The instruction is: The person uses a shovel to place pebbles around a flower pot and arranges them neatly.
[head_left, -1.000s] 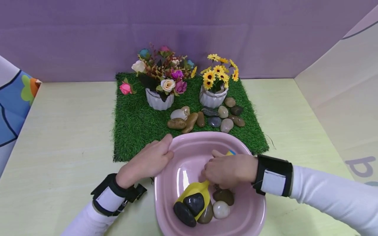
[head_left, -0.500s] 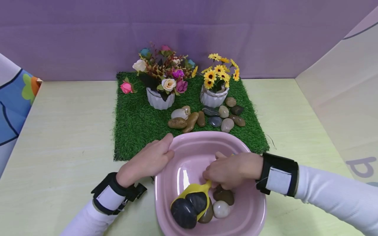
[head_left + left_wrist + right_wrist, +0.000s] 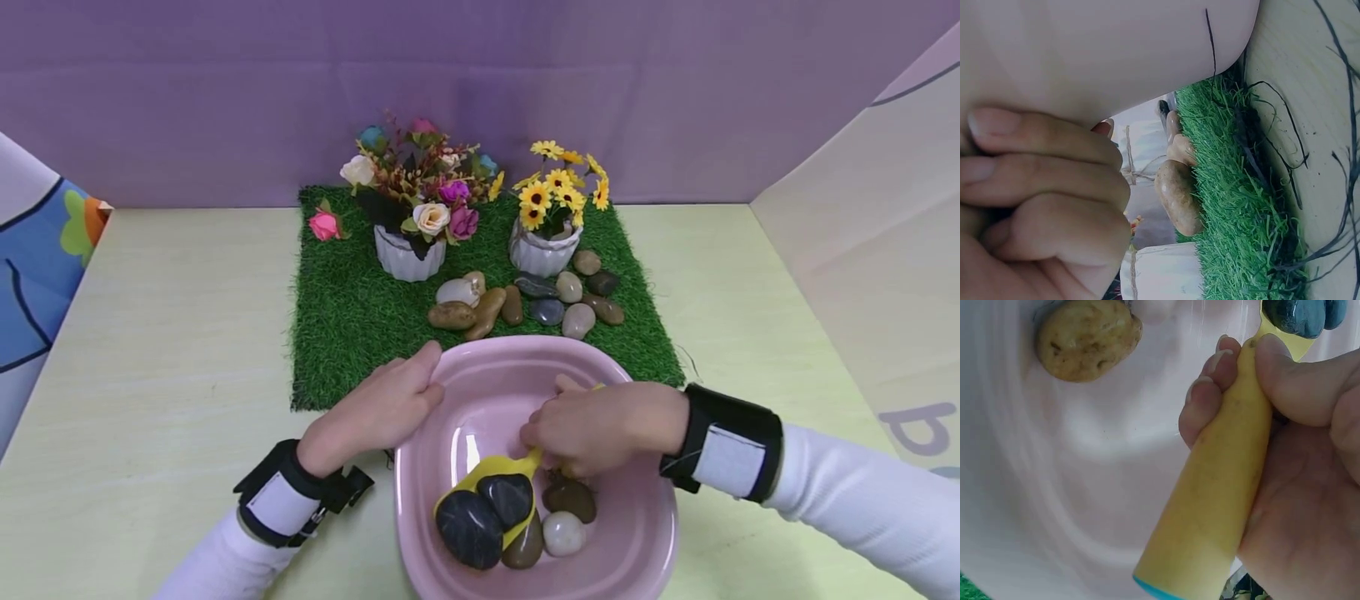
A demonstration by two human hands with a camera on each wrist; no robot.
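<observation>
My left hand (image 3: 390,400) grips the upper left rim of a pink plastic basin (image 3: 408,492); in the left wrist view its fingers (image 3: 1047,140) curl against the outer wall. Inside the basin, my right hand (image 3: 592,425) holds a yellow toy shovel (image 3: 487,471) by its thick handle (image 3: 1210,481), thumb and fingers wrapped around it. Two black stones lie at the scoop: the larger stone (image 3: 471,529) at its front left, the smaller stone (image 3: 507,497) nearer the handle. Beside the scoop are a brown stone (image 3: 525,546), a white stone (image 3: 563,533) and a darker brown stone (image 3: 572,498).
Behind the basin lies a green artificial grass mat (image 3: 345,333). On it stand a white pot of mixed flowers (image 3: 408,254) and a white pot of yellow flowers (image 3: 543,250), with several pebbles (image 3: 487,312) in front. A pink rose (image 3: 326,225) lies at left.
My right hand has drawn back slightly to the right with the shovel. The larger black stone has turned and now sits more against the scoop. My left hand stays on the rim.
</observation>
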